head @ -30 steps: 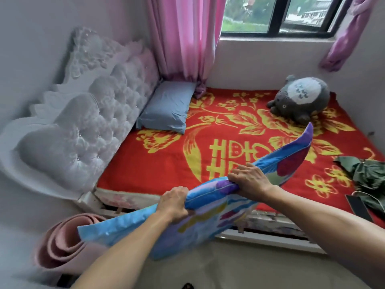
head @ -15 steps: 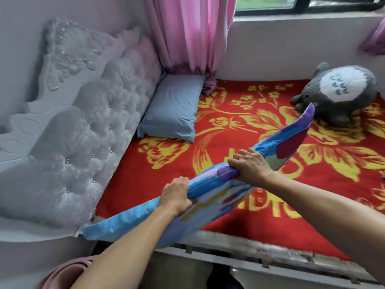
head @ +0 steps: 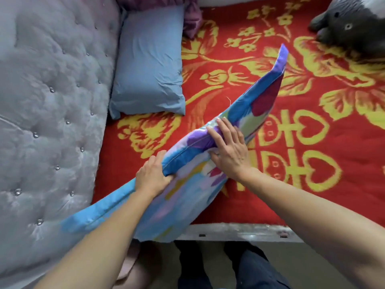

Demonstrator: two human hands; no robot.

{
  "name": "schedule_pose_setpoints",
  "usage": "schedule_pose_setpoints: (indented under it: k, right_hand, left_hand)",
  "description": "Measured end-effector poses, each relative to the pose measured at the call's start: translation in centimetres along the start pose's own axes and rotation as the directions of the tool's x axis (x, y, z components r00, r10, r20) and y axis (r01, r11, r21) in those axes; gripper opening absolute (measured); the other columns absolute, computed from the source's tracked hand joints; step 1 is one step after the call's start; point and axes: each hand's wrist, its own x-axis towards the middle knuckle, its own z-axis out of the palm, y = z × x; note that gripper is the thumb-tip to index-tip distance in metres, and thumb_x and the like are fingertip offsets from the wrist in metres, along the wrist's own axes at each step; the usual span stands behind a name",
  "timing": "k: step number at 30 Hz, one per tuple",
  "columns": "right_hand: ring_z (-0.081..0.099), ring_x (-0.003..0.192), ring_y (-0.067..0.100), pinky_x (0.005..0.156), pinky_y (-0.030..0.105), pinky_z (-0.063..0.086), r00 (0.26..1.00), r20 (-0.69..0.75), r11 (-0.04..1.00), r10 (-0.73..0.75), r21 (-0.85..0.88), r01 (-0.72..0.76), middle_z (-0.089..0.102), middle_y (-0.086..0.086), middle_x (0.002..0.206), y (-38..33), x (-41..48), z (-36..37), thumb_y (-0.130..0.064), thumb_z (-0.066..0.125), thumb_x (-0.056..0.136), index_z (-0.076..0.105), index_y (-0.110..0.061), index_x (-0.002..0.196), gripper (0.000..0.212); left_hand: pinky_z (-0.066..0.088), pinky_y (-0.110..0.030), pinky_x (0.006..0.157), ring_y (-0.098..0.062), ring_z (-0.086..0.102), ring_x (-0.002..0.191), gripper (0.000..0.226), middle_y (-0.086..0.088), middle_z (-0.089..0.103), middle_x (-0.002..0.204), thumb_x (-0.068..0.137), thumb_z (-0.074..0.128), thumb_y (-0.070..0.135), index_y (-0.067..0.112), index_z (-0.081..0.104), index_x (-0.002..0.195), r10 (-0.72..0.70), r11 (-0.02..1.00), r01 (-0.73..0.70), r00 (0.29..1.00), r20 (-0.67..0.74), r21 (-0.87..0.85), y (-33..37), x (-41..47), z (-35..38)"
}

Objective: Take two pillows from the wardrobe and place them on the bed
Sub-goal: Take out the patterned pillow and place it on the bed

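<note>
Red bedding [head: 270,201] with yellow flowers is now filling most of the view, since the camera has tipped down and closer than a moment ago. Both hands are still gripping the colourful pillow [head: 208,163] by its top seam: left hand [head: 151,176] curled shut, right hand [head: 230,151] pressing with fingers extended. It is hanging over the near bed edge, with open bedding between it and the blue pillow [head: 149,63] far left.
</note>
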Motion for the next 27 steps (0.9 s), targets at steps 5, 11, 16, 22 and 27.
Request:
schedule_pose_setpoints:
  k: [5, 11, 16, 22, 27]
  right_hand:
    - [0.027, 0.140, 0.032, 0.108, 0.045, 0.034, 0.963, 0.086, 0.960, 0.257, 0.093, -0.265, 0.029, 0.019, 0.152, -0.9, -1.6, 4.1, -0.018, 0.068, 0.074, 0.038, -0.014, 0.143, 0.075]
    - [0.050, 0.120, 0.035, 0.093, 0.042, 0.043, 0.381, 0.493, 0.478, 0.782, -0.083, -0.874, 0.051, 0.018, 0.132, 0.1, -8.2, 12.4, -0.041, 0.062, 0.086, 0.035, -0.016, 0.141, 0.065]
    - [0.048, 0.125, 0.033, 0.101, 0.038, 0.038, -0.067, 0.514, -0.151, 0.855, 0.123, -0.981, 0.051, 0.015, 0.138, -1.1, -10.5, 20.4, -0.052, 0.066, 0.082, 0.039, -0.007, 0.139, 0.077]
    - [0.038, 0.134, 0.031, 0.111, 0.037, 0.028, -0.192, 0.400, -0.333, 0.896, 0.320, -0.887, 0.038, 0.013, 0.148, -3.3, -8.7, 26.8, -0.062, 0.067, 0.074, 0.022, -0.011, 0.148, 0.101]
    - [0.058, 0.101, 0.025, 0.090, 0.034, 0.046, -0.229, 0.274, -0.327, 0.934, 0.396, -0.858, 0.062, 0.005, 0.114, -4.7, -6.5, 23.8, -0.068, 0.071, 0.064, 0.054, -0.009, 0.119, 0.082]
  left_hand:
    - [0.049, -0.043, 0.077, -0.034, 0.062, 0.104, 0.086, -0.003, 0.061, 0.122, 0.061, 0.072, 0.054, 0.038, 0.031, 0.135, 0.002, 1.000, -0.002, 1.000, -0.003, -0.028, -3.5, 3.8, 0.5]
    - [0.049, -0.046, 0.078, -0.041, 0.061, 0.105, 0.093, -0.014, 0.064, 0.121, 0.055, 0.072, 0.070, 0.033, 0.032, 0.131, -0.016, 0.995, 0.019, 0.999, 0.041, -0.093, -10.1, 9.7, 1.7]
    - [0.048, -0.048, 0.086, -0.042, 0.058, 0.113, 0.090, -0.017, 0.062, 0.125, 0.058, 0.073, 0.069, 0.026, 0.037, 0.128, -0.076, 0.984, 0.093, 0.990, 0.116, -0.152, -15.8, 14.4, 4.7]
    - [0.047, -0.050, 0.091, -0.039, 0.056, 0.112, 0.064, -0.014, 0.063, 0.121, 0.071, 0.073, 0.054, 0.017, 0.047, 0.118, -0.079, 0.954, 0.132, 0.976, 0.201, -0.267, -20.2, 16.6, 8.3]
    - [0.046, -0.043, 0.075, -0.039, 0.061, 0.097, 0.048, -0.013, 0.068, 0.102, 0.073, 0.069, 0.052, 0.020, 0.049, 0.102, -0.082, 0.939, 0.114, 0.991, 0.109, -0.325, -19.9, 15.8, 7.0]
